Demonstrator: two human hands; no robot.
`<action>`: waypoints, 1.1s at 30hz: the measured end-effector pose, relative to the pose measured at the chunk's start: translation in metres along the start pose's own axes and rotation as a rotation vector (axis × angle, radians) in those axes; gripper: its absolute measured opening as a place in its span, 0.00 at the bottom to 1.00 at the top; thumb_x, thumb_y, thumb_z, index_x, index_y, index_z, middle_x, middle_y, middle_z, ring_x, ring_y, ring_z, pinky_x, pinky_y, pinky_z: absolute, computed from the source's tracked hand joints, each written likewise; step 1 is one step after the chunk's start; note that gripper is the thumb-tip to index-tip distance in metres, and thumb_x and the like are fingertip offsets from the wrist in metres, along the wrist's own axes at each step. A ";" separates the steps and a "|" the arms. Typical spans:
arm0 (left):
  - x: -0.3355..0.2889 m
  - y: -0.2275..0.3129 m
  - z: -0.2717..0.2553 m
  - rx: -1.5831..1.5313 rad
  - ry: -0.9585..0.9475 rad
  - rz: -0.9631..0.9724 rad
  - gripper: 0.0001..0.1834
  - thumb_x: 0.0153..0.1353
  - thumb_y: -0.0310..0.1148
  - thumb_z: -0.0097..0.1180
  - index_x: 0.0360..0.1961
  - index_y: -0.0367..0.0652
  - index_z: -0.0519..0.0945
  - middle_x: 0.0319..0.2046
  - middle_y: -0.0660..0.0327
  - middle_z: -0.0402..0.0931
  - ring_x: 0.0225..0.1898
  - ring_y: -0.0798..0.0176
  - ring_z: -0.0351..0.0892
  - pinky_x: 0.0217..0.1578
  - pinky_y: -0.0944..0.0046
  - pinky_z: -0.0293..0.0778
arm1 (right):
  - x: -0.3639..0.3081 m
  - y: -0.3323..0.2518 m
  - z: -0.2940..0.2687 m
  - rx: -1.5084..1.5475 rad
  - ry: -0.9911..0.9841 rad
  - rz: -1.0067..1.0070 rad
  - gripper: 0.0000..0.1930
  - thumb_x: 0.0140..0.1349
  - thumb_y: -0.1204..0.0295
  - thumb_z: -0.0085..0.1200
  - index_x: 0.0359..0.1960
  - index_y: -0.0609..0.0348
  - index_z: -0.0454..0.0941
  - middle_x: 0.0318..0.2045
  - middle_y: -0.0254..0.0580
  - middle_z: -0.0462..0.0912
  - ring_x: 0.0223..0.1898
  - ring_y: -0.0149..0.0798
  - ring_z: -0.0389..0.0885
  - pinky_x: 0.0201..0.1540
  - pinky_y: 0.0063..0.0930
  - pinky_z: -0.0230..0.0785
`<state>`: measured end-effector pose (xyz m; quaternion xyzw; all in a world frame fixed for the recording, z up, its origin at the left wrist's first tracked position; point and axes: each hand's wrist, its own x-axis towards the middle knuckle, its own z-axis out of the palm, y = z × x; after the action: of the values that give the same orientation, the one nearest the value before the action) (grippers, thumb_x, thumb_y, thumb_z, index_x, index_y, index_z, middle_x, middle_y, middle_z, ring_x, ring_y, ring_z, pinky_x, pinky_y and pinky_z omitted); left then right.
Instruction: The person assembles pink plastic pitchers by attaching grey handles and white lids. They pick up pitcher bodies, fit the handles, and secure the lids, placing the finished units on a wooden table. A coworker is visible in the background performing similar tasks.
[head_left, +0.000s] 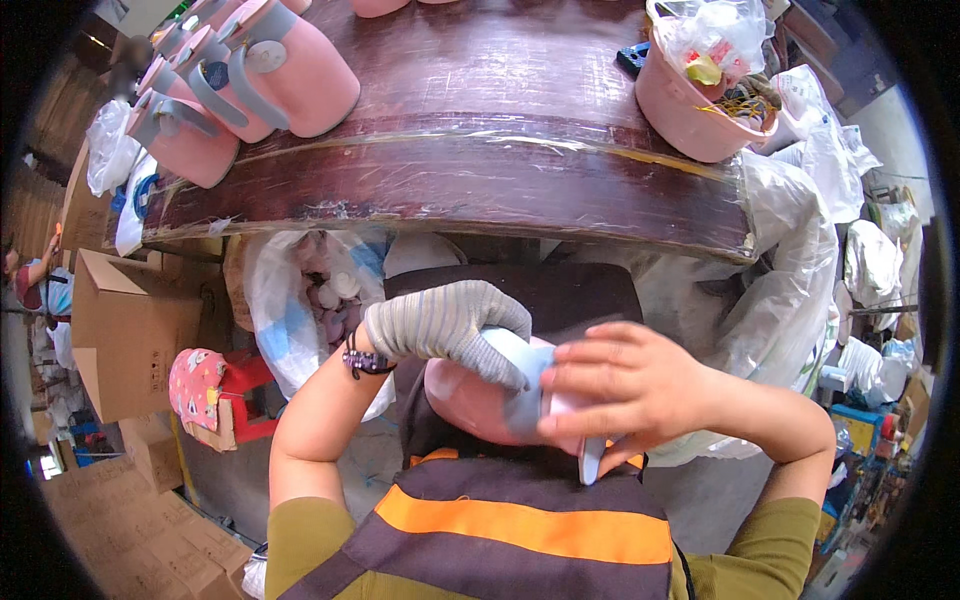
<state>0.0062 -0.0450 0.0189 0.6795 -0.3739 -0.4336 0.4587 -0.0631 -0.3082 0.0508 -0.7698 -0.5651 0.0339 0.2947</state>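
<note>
A pink bottle point(470, 400) with a pale blue part lies against my lap, below the table edge. My left hand point(450, 325), in a grey striped glove, wraps over its top and pale blue piece. My right hand point(625, 385) is bare and presses its fingers on the bottle's pale blue and white end, with a pale blue strap end point(590, 460) sticking out beneath it. Both hands grip the same bottle. Most of the bottle is hidden by the hands.
A dark brown wooden table point(500, 120) spans the top. Several pink bottles with grey handles point(250, 70) lie at its left. A pink bucket point(690, 110) of plastic bags stands at its right. Cardboard boxes point(125, 330), a red stool point(250, 390) and bags sit below.
</note>
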 end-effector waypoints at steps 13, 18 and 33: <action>-0.030 0.051 0.080 -0.239 0.535 -0.275 0.21 0.58 0.39 0.60 0.46 0.36 0.73 0.29 0.54 0.77 0.29 0.59 0.77 0.31 0.62 0.72 | 0.017 0.031 0.027 0.345 0.252 0.660 0.40 0.45 0.47 0.67 0.59 0.53 0.71 0.57 0.48 0.71 0.59 0.50 0.68 0.61 0.39 0.61; -0.042 0.076 0.062 -0.622 0.409 -0.463 0.15 0.60 0.37 0.59 0.41 0.36 0.75 0.22 0.65 0.74 0.21 0.74 0.71 0.23 0.71 0.67 | 0.013 0.038 0.013 0.339 0.375 0.543 0.37 0.48 0.52 0.66 0.58 0.56 0.71 0.58 0.48 0.70 0.61 0.47 0.67 0.62 0.40 0.59; 0.054 0.034 -0.004 -0.449 1.122 0.377 0.21 0.62 0.30 0.58 0.54 0.35 0.70 0.26 0.65 0.73 0.22 0.74 0.72 0.25 0.74 0.69 | -0.094 0.168 -0.104 -1.169 0.579 0.938 0.17 0.55 0.64 0.60 0.46 0.53 0.80 0.53 0.40 0.75 0.57 0.45 0.70 0.58 0.41 0.60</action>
<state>0.0244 -0.1028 0.0385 0.6133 -0.0899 0.0089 0.7847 0.0863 -0.4664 0.0272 -0.9350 -0.0102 -0.3482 -0.0663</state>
